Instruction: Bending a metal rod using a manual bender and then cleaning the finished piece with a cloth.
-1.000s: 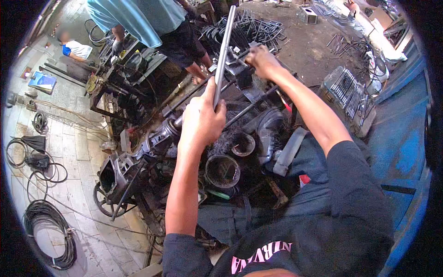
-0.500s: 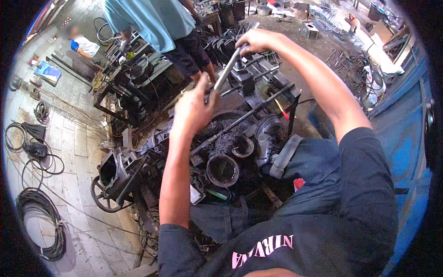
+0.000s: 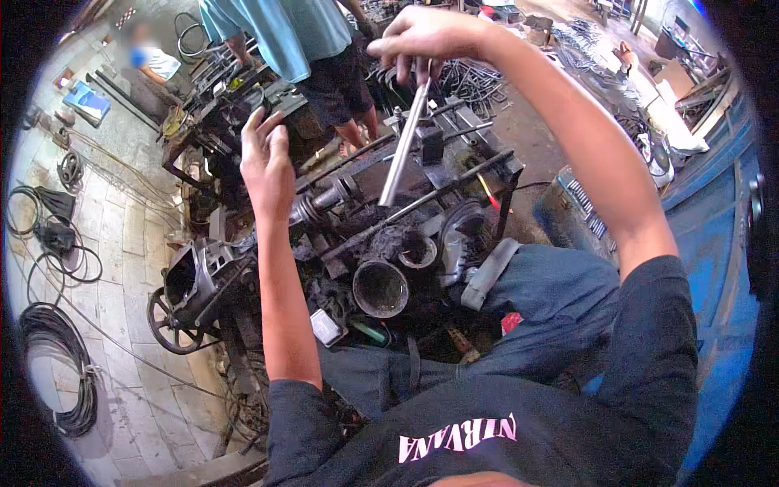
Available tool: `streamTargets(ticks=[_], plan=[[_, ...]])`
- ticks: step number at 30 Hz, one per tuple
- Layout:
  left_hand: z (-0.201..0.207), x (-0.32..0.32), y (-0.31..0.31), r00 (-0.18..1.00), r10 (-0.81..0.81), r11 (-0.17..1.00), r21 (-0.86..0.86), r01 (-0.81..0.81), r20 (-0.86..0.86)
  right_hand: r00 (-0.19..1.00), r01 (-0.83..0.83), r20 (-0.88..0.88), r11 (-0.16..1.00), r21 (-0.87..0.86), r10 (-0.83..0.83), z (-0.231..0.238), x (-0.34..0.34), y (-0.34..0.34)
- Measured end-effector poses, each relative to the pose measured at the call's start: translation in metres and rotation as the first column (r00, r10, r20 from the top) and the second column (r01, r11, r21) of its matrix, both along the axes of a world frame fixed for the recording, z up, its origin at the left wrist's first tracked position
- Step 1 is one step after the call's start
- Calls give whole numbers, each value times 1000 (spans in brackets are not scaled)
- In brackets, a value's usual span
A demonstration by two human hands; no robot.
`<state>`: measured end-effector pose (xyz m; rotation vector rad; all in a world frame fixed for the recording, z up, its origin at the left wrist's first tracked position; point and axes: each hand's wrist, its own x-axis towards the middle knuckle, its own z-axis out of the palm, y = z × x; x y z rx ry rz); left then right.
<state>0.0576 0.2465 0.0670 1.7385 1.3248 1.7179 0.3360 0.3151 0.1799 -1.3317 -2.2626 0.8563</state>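
Note:
My left hand (image 3: 268, 166) is raised over the left part of a lathe-like machine (image 3: 373, 170), open and empty, its fingers apart and partly bent. Just to its right is the machine's round stepped metal spindle (image 3: 324, 203). My right hand (image 3: 430, 36) is above the far side of the machine, fingers loosely spread toward the left. Right below those fingers is the upper end of a straight steel bar (image 3: 403, 154). It slants down toward me across a dark block (image 3: 430, 144) on the machine. Whether the fingertips touch the bar, I cannot tell.
Dark metal shavings and a round cup (image 3: 380, 289) lie on the near side of the machine. A handwheel (image 3: 174, 321) is at its left. Beyond stands a person in a light blue shirt (image 3: 280, 32). Coiled black cable (image 3: 61, 365) lies on the tiled floor.
Both hands were on the steel bar; my left hand has come off it and moved left. The bar's near end has swung toward me. My right hand has shifted left, its fingers loosened.

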Motion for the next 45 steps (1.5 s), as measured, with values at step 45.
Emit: streamTargets(ticks=[45], plan=[[-98,30,289,414,169,981,112,-160,-894,-459,252,-886,966,-62,63,-211,69,-54]])
